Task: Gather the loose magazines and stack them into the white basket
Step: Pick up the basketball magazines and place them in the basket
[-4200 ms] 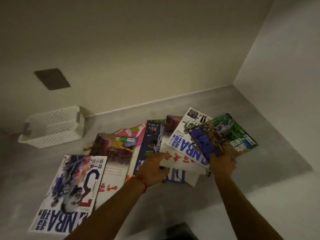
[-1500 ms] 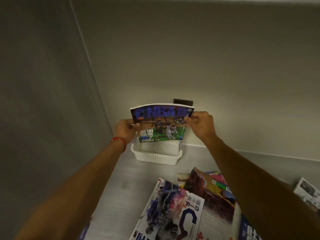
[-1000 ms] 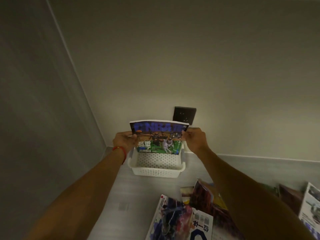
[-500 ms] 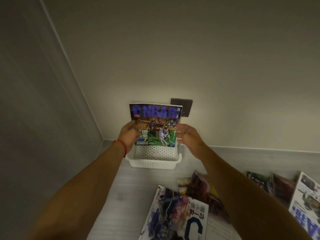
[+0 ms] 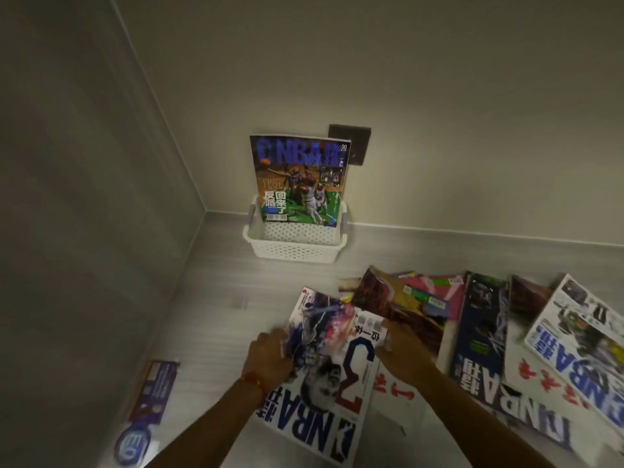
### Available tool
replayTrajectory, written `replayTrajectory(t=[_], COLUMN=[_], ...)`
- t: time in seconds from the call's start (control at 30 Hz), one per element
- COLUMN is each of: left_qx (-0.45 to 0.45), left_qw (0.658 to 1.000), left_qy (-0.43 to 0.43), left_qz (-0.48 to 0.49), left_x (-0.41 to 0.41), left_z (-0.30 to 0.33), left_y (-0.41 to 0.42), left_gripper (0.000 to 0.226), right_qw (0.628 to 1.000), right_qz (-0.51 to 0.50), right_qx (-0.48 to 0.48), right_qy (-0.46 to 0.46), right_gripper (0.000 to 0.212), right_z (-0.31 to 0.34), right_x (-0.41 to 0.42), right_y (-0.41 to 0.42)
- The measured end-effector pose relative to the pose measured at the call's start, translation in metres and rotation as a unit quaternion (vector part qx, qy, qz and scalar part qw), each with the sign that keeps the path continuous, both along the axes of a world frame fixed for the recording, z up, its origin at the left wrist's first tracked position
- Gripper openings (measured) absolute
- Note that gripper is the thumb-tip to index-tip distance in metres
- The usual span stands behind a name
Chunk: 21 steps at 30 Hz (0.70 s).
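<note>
The white basket sits on the floor against the back wall near the corner. A blue-and-green NBA magazine stands upright in it, leaning on the wall. Loose magazines lie spread on the floor in front. The nearest is a white NBA magazine with a big "3". My left hand grips its left edge and my right hand grips its right edge. To the right lie a brown-covered magazine, a dark blue one and a white NBA one.
Grey walls meet in a corner at the left of the basket. A dark wall plate shows behind the standing magazine. A blue leaflet lies on the floor at the lower left.
Both hands let go of the blue-and-green magazine, which now stands in the basket. They came down and took hold of the white "3" magazine on the floor.
</note>
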<state>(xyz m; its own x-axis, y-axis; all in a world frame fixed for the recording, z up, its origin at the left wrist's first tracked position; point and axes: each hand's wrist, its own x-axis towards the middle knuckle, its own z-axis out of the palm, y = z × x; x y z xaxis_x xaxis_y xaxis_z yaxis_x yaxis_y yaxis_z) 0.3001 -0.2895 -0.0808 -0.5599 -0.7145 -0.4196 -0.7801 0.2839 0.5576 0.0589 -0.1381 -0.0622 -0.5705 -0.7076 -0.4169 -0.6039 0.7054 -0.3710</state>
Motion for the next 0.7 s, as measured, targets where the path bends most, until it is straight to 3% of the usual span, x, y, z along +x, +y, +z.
replayTrajectory(t=[0.1, 0.23, 0.3, 0.37, 0.47, 0.57, 0.63, 0.7], left_qx=[-0.030, -0.053, -0.041, -0.018, 0.010, 0.027, -0.028, -0.154], left_qw=[0.999, 0.997, 0.996, 0.995, 0.995, 0.996, 0.994, 0.977], left_qy=[0.007, -0.010, -0.019, -0.001, 0.008, 0.025, 0.079, 0.149], left_qz=[0.008, 0.062, 0.076, 0.094, 0.101, 0.076, 0.074, 0.021], left_x=[0.005, -0.003, -0.003, -0.001, 0.002, -0.006, -0.019, -0.038], left_z=[-0.012, -0.011, -0.010, -0.010, -0.005, 0.016, 0.040, 0.073], left_y=[0.023, 0.023, 0.020, 0.021, 0.019, 0.016, 0.015, 0.014], left_gripper=[0.039, 0.041, 0.044, 0.049, 0.054, 0.052, 0.056, 0.070], right_qw=[0.985, 0.924, 0.888, 0.877, 0.911, 0.899, 0.890, 0.894], right_qz=[-0.108, -0.299, -0.353, -0.330, -0.204, -0.184, -0.160, -0.092], right_qx=[-0.065, -0.102, -0.119, -0.138, -0.158, -0.201, -0.233, -0.262], right_qy=[-0.117, -0.214, -0.269, -0.319, -0.321, -0.343, -0.358, -0.352], right_gripper=[0.055, 0.058, 0.051, 0.034, 0.038, 0.037, 0.037, 0.040], right_z=[0.000, 0.001, -0.005, 0.001, 0.014, 0.033, 0.052, 0.079], right_x=[0.012, 0.016, 0.012, 0.014, 0.019, 0.018, 0.011, 0.001], right_y=[-0.013, -0.030, -0.031, -0.027, -0.020, -0.015, -0.012, -0.009])
